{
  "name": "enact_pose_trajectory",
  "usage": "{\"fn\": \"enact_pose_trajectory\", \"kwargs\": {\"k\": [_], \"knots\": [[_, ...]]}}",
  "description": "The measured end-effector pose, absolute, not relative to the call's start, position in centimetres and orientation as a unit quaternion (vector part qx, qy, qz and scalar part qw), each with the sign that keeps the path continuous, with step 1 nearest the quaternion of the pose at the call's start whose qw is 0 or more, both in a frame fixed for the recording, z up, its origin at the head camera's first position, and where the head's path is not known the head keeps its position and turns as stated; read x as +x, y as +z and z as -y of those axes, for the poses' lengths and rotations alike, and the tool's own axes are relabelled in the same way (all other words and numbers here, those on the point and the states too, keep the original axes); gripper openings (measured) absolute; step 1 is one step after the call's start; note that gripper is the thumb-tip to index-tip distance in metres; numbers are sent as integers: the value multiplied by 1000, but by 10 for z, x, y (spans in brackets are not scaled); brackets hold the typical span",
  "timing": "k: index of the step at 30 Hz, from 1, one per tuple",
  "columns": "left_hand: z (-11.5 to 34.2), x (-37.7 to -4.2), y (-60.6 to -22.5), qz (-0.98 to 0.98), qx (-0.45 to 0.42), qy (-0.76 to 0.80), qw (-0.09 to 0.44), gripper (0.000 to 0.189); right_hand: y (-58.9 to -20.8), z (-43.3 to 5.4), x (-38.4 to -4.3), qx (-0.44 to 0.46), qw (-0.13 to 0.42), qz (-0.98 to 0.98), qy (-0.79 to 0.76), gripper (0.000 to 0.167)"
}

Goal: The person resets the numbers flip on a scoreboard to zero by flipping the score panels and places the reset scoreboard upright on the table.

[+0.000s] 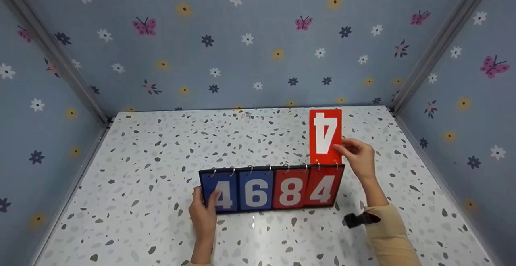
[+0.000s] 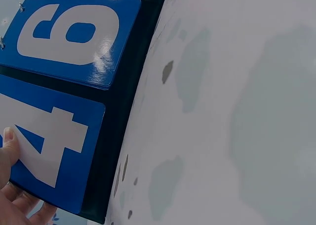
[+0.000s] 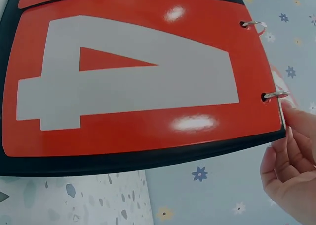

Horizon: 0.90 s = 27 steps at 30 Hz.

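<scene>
A tabletop flip scoreboard (image 1: pixel 256 209) shows blue 4, blue 6, red 8 and red 4 under a row of metal rings. My left hand (image 1: pixel 203 215) grips its left end, thumb over the blue 4 card (image 2: pixel 59 151) and fingers behind the black backing. Above the board's right end, a red number card (image 1: pixel 316 137) with an upside-down white 4 is turned up on its rings. My right hand (image 1: pixel 360 159) pinches that card's right edge low down, near the rings. In the right wrist view, the front red 4 card (image 3: pixel 148 86) hides most of the turned-up one.
The board is on a white speckled tabletop (image 1: pixel 141 201). Panels patterned with flowers and butterflies enclose it at the back (image 1: pixel 258 24), left (image 1: pixel 32 137) and right (image 1: pixel 475 109). A black strap (image 1: pixel 363 219) lies round the right sleeve.
</scene>
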<state>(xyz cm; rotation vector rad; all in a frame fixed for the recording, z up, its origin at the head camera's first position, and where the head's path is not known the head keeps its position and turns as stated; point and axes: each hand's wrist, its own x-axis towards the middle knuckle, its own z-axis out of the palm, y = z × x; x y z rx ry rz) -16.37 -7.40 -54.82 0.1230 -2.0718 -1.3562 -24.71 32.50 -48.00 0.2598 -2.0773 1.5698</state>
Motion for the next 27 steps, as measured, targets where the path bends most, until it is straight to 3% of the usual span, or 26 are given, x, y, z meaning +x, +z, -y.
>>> {"fn": "enact_pose_trajectory", "kwargs": {"k": [6, 10, 14, 20, 27], "knots": [[74, -164, -548, 794, 53, -511, 325, 25, -486, -329, -256, 46, 215, 798, 561, 28], [74, -164, -549, 793, 46, -511, 328, 24, -457, -314, -239, 4, 166, 838, 520, 33], [74, -164, -550, 791, 40, -515, 328, 24, -498, -338, -262, -32, 141, 853, 501, 40], [74, -164, -548, 792, 44, -514, 325, 26, -593, -392, -309, -29, 183, 863, 470, 36], [76, -162, -548, 791, 33, -514, 331, 25, -603, -391, -286, 3, 260, 806, 532, 20]]}}
